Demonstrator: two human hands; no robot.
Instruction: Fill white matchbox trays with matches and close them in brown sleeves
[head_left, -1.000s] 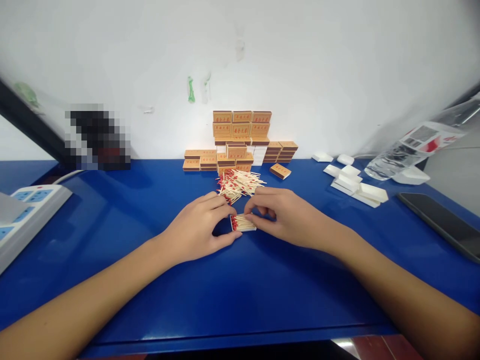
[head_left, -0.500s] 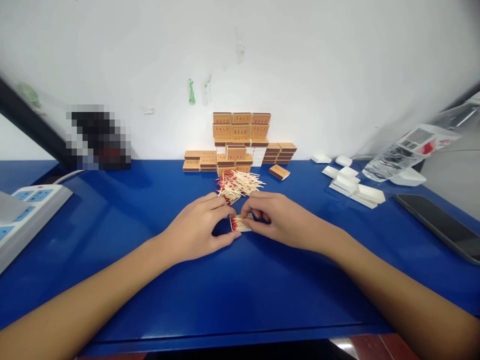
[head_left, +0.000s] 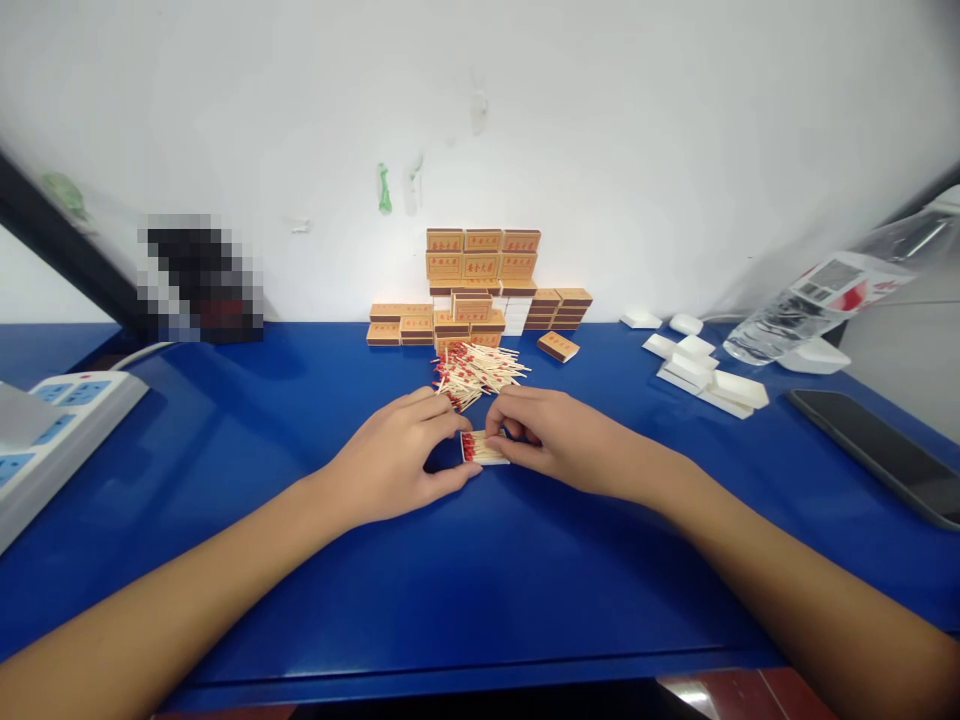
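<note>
The step in hand appears to be settling red-tipped matches [head_left: 470,448] in a small white tray [head_left: 491,463] on the desk [head_left: 450,600], just in front of the loose match pile [head_left: 474,368]. The left hand [head_left: 409,450], thumb and forefinger apart, grips the tray's two long sides near its left end. The right hand [head_left: 551,430] has thumb and forefinger nearly together over the matches; whether they pinch any, I cannot tell. The next move likely calls for light, level fingertip pressure. Stacked matchboxes [head_left: 481,265] stand behind the pile, white trays [head_left: 739,388] lie well right; nothing seems to block the hands.
</note>
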